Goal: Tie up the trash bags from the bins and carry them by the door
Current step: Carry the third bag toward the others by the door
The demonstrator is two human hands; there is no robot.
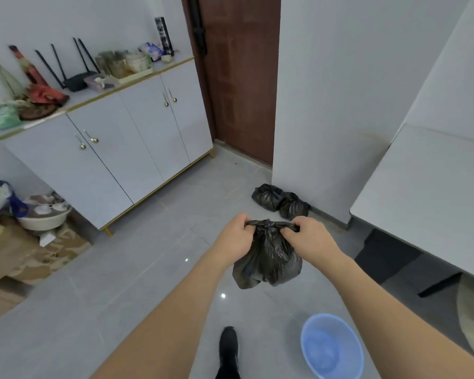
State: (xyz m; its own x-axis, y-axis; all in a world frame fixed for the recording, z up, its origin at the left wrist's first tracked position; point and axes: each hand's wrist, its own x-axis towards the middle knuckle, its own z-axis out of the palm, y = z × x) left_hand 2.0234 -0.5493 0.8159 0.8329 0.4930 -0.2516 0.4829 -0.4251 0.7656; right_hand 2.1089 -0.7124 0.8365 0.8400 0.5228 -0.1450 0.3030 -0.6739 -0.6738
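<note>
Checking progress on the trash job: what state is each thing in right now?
Held black bag: knotted, off the floor.
Left hand: shut on one knot end.
Right hand: shut on the other end.
Two black bags: tied, on the floor near the door.
Door: closed.
Blue bin: unlined, empty.
Cabinet doors: closed.

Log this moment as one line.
left hand + right hand: pulling knot | held bag: mid-air | two tied bags: floor near door

A black trash bag (268, 258) hangs knotted at its top at centre frame, full and crumpled. Two more knotted black bags (281, 201) sit touching on the floor at twelve o'clock, near the brown door (241, 77).
</note>
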